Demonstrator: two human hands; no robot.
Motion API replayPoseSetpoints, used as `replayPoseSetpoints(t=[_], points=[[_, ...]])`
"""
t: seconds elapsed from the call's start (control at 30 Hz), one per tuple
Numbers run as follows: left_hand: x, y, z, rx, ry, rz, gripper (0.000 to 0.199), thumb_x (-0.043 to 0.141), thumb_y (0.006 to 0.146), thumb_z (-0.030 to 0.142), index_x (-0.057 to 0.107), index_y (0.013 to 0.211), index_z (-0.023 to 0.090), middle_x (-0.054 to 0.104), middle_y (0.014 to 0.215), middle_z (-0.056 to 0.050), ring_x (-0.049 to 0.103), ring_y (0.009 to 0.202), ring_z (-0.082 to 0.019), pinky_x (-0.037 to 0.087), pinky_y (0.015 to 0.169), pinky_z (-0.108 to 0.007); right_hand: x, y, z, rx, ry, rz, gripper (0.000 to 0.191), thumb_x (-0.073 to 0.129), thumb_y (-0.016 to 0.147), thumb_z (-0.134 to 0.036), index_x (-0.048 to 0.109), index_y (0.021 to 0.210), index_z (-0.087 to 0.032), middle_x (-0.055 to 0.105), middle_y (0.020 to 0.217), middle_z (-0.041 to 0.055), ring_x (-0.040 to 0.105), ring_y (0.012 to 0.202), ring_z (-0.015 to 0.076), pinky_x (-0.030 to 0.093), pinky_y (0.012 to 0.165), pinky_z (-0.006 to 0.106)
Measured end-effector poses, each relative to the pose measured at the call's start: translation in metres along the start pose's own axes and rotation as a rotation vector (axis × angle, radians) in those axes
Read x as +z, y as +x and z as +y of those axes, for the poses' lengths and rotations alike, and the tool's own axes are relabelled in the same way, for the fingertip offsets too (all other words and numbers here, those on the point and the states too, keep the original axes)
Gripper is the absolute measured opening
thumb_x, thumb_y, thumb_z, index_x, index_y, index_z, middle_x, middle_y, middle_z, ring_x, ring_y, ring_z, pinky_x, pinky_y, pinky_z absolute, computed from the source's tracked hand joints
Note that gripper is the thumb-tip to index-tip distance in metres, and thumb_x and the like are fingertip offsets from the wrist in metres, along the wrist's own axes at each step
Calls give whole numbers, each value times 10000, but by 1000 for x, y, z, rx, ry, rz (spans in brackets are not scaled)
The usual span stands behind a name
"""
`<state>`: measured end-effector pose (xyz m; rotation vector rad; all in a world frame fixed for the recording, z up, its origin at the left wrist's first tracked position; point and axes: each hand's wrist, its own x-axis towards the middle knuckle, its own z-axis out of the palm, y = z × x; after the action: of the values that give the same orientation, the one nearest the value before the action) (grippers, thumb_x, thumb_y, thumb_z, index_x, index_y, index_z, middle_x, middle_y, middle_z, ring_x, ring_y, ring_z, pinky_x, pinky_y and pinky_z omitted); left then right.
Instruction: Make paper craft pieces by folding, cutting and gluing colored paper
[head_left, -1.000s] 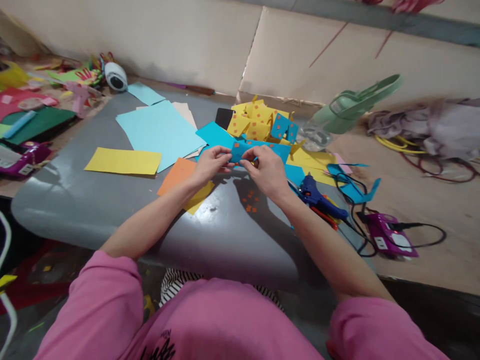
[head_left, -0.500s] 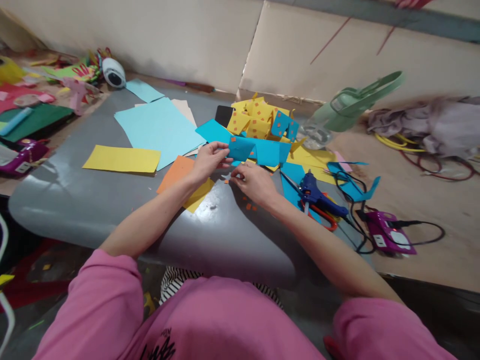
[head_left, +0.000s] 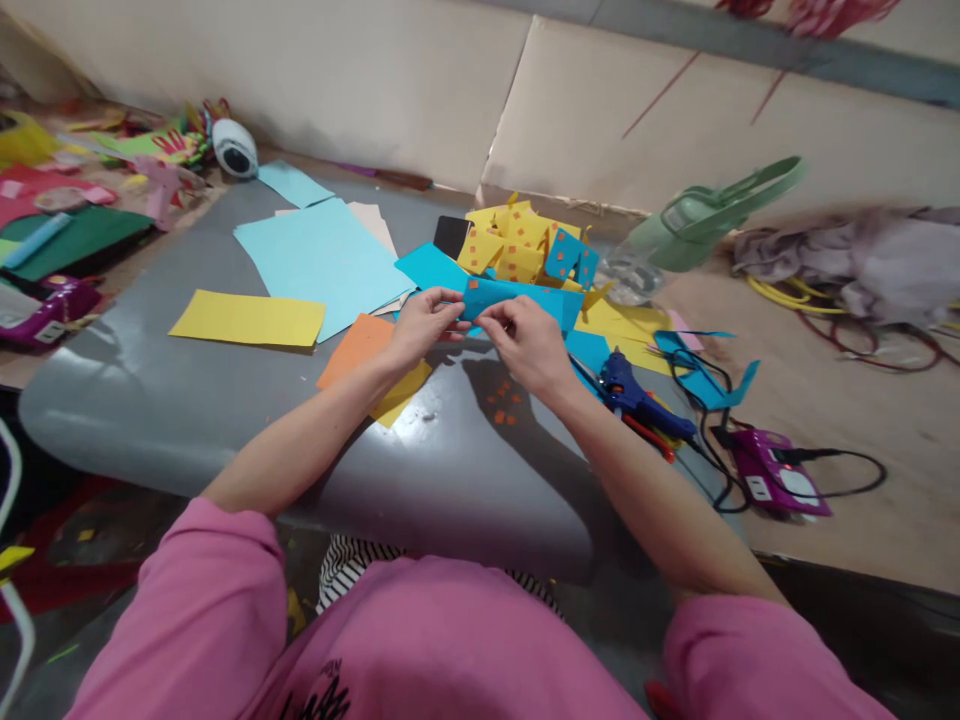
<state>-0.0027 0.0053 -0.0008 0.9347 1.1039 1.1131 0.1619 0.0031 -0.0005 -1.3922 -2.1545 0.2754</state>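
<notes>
My left hand [head_left: 430, 325] pinches the left end of a folded blue paper strip [head_left: 534, 297], which bears small orange squares near its upper edge. My right hand [head_left: 527, 345] is in front of the strip, thumb and fingertips pressed together at its lower left, close to my left fingertips. What lies in that pinch is too small to make out. Several orange paper squares [head_left: 503, 404] lie on the grey table [head_left: 397, 470] below my right hand. Behind the strip is a pile of yellow paper cut-outs [head_left: 521, 240] with orange squares, and a blue one [head_left: 562, 252] among them.
Light blue sheets [head_left: 322, 255], a yellow strip [head_left: 247, 318] and orange paper [head_left: 358, 348] lie to the left. At right are a blue glue gun [head_left: 637, 390], its cable, a purple power socket [head_left: 780, 472] and a green-topped bottle [head_left: 686, 225]. A wall stands behind.
My right hand has moved up and slightly right, from near the tabletop to the blue strip's lower left. The orange square by its fingertips is no longer visible there. My left hand stays at the strip.
</notes>
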Motion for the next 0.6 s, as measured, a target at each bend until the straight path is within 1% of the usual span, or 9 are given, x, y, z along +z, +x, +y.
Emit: replayPoseSetpoints(t=[0.03, 0.1, 0.2, 0.37, 0.6], points=[[0, 0, 0, -1, 1, -5, 67, 564, 951, 93, 593, 923, 146, 648, 731, 26, 674, 657, -84, 563, 646, -194, -3, 4, 2, 19, 18, 41, 153, 587, 930, -286, 699, 867, -203, 682, 868, 55, 601, 841, 206, 444, 778, 330], [0, 0, 0, -2, 5, -9, 59, 574, 951, 105, 604, 926, 149, 669, 745, 16, 686, 674, -92, 560, 647, -193, -6, 11, 4, 41, 34, 71, 149, 604, 914, -301, 698, 841, -213, 689, 859, 47, 597, 815, 203, 447, 778, 338], [0, 0, 0, 1, 18, -9, 47, 593, 946, 112, 615, 930, 151, 684, 753, 12, 692, 674, -97, 553, 644, -192, -6, 16, 4, 49, 25, 75, 140, 627, 894, -309, 700, 819, -215, 695, 845, 49, 599, 802, 205, 453, 786, 348], [0, 0, 0, 23, 58, -19, 56, 597, 946, 112, 637, 931, 149, 697, 773, 2, 689, 677, -98, 555, 646, -199, -4, 16, 1, 35, -12, 91, 128, 634, 885, -295, 717, 827, -217, 691, 846, 50, 603, 787, 207, 463, 784, 353], [1, -1, 0, 17, 74, -30, 91, 583, 947, 106, 646, 914, 161, 710, 774, -3, 698, 694, -101, 546, 647, -195, -3, 15, 0, 53, -95, 74, 108, 626, 897, -261, 713, 862, -209, 687, 938, 77, 625, 833, 225, 452, 744, 356]])
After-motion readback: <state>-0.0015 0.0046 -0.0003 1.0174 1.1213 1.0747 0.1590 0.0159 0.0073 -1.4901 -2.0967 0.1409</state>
